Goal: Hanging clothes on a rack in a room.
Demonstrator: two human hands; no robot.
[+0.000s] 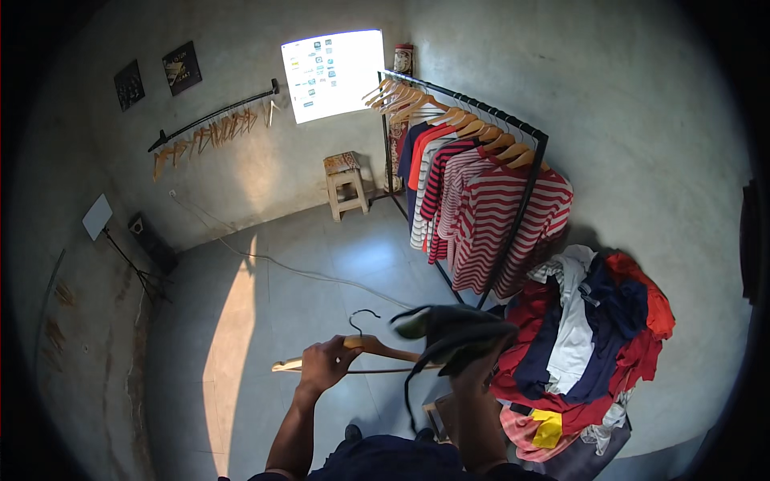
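My left hand grips a wooden clothes hanger near its neck, with the metal hook pointing up. Against the hanger's right end, my right hand is raised with a dark, motion-blurred cloth item at it. A thin dark strap hangs from this item towards my feet. The fingers of my right hand are mostly hidden by the dark item. Close to the right lies a large heap of clothes in red, navy, white and orange, with a yellow piece at its lower edge.
A black garment rack holds striped shirts on wooden hangers. Beyond it stand a stool and a bright screen. Bare hangers hang from a wall rail. A cable crosses the floor; a tripod stands left.
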